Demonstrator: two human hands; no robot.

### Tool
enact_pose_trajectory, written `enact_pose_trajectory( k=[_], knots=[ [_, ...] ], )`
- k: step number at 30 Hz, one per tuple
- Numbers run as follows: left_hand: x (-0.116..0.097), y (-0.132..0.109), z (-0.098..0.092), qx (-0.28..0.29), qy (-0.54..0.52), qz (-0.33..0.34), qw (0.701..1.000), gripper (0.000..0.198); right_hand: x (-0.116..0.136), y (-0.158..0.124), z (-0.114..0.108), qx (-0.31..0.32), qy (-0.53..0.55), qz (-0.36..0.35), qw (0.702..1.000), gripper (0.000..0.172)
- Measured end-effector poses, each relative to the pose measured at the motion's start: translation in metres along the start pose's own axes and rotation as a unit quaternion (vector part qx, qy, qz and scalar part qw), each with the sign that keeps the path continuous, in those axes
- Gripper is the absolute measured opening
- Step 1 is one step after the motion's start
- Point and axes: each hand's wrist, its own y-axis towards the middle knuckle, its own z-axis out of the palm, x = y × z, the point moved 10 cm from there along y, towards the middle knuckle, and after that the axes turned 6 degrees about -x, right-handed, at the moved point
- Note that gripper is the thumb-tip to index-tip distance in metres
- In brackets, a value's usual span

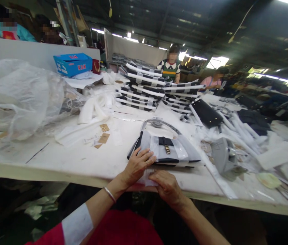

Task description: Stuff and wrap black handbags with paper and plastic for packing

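Note:
A black handbag (pixel 192 153) lies on the table in front of me, wrapped partly in white sheeting and clear tape. Its gold clasp (pixel 167 149) faces up and its wrapped handle (pixel 146 121) arches away from me. My left hand (pixel 139 164) rests flat on the bag's near left corner with fingers stretched out. Just below the bag's near edge, the curled fingers of my right hand (pixel 168 188) pinch a translucent, whitish strip (pixel 149 179). Where the strip's far end goes is hidden by the bag and my left hand.
Stacks of wrapped black bags (pixel 144 81) stand at the back. Clear plastic sheeting (pixel 18 98) and a blue box (pixel 72 64) occupy the left. Brown tags (pixel 104 138) lie nearer. On the right are a tape dispenser (pixel 222 154), white wrapping strips and a black bag (pixel 206 112). Co-workers sit beyond.

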Motion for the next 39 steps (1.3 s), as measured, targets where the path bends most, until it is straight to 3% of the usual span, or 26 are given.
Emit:
enact_pose_trajectory(
  k=[4,8,14,19,22,26,30,39],
  knots=[
    [0.0,0.001,0.002,0.004,0.011,0.0,1.0,0.034,0.007,0.0,0.002,0.02,0.023,-0.006,1.0,0.032],
    [-0.001,-0.001,0.005,0.004,0.014,0.002,1.0,0.033,0.014,0.019,-0.01,0.028,0.011,-0.027,0.999,0.031],
    [0.003,-0.001,-0.001,0.009,-0.054,-0.03,0.998,0.039,-0.005,0.058,-0.031,-0.006,-0.034,-0.004,0.999,0.028],
    [0.008,0.003,-0.011,0.014,-0.136,-0.106,0.985,0.036,-0.05,0.066,-0.009,0.119,-0.091,0.138,0.979,0.022],
    [0.012,0.008,-0.016,-0.027,-0.127,-0.157,0.979,0.022,-0.069,0.074,-0.002,0.189,-0.128,0.19,0.955,0.022],
    [0.017,0.013,-0.016,-0.075,-0.101,-0.202,0.971,0.005,-0.088,0.084,0.006,0.242,-0.091,0.24,0.936,0.025],
    [0.02,0.018,-0.016,-0.103,-0.063,-0.219,0.968,0.015,-0.1,0.087,0.01,0.209,-0.084,0.232,0.946,0.022],
    [0.023,0.024,-0.012,-0.094,0.009,-0.219,0.971,0.017,-0.103,0.069,0.015,0.128,-0.101,0.211,0.964,0.018]
  ],
)
